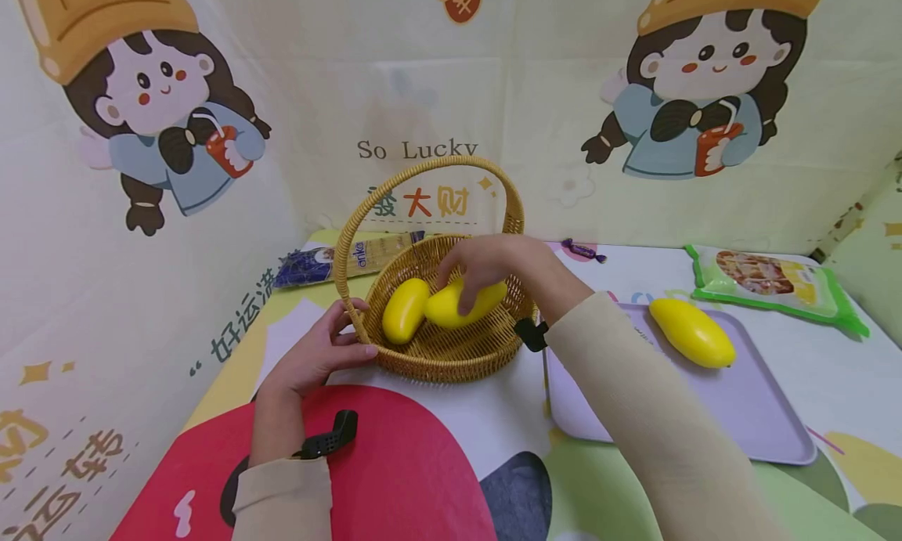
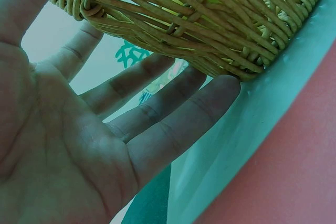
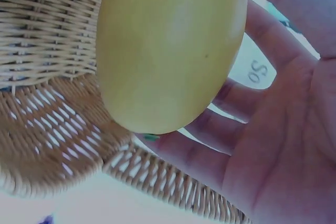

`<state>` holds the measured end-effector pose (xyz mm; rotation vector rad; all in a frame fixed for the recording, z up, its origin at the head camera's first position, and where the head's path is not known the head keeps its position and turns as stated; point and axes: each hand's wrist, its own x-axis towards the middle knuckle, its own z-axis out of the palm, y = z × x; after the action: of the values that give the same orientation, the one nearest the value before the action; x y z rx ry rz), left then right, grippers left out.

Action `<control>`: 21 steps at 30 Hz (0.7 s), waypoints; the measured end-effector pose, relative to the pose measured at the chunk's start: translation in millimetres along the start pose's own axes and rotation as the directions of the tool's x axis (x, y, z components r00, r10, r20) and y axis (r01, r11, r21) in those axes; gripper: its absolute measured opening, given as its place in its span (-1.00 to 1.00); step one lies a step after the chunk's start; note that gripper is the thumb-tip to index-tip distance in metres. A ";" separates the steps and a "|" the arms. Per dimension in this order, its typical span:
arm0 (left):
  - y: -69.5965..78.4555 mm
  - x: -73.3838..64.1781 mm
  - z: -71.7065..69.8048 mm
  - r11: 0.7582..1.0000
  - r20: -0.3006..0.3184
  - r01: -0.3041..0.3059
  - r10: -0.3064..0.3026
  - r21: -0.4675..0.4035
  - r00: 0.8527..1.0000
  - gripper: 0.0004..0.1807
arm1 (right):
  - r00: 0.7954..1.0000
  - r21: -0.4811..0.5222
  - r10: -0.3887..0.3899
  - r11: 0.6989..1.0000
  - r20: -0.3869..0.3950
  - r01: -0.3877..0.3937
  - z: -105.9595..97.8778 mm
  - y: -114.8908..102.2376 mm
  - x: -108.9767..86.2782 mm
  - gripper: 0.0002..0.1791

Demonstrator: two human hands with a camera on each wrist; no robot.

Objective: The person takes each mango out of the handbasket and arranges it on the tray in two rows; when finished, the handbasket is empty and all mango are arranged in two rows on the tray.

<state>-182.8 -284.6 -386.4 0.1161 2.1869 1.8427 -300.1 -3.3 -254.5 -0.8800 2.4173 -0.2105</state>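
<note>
Okay so the right hand [image 1: 486,263] has its thumb and fingers bent round a yellow mango [image 1: 445,312], holding it inside the wicker basket [image 1: 437,367], which sits to the right of the left hand [image 1: 320,353]. Can't tell if that mango touches the basket's bottom. The second mango [image 1: 405,311] lies in there too, just beside the first, on the side nearer the left hand. That left hand looks pretty loose, fingers spread and mostly straight, touching the basket's near left edge. Off to the right of the right hand there's a purple tray [image 1: 747,423] with a third mango [image 1: 693,333] on it, and a green-edged bag [image 1: 775,286] beyond. A purple candy [image 1: 583,250] sits past the right hand, and a blue and gold packet [image 1: 345,261] lies beyond the left hand, partly behind the basket
</note>
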 end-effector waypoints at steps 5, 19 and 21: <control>0.9 0.5 2.5 1.000 0.006 -0.005 0.005 -0.003 1.000 -0.23 | 0.996 0.064 -0.059 0.996 -0.072 0.064 -3.0 12.9 -17.5 -0.47; 1.5 -0.4 1.4 1.000 0.003 -0.011 0.011 0.018 1.000 -0.23 | 0.976 0.132 -0.043 0.989 -0.213 0.073 -6.7 28.4 -66.4 -0.45; 1.4 -1.1 1.3 1.000 0.002 -0.009 0.009 0.022 1.000 -0.23 | 0.974 0.148 -0.041 0.986 -0.223 0.075 -7.4 31.1 -71.9 -0.45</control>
<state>-181.5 -283.4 -385.1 0.1325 2.2088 1.8233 -275.7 66.0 -226.2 -0.8973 2.5359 -0.5380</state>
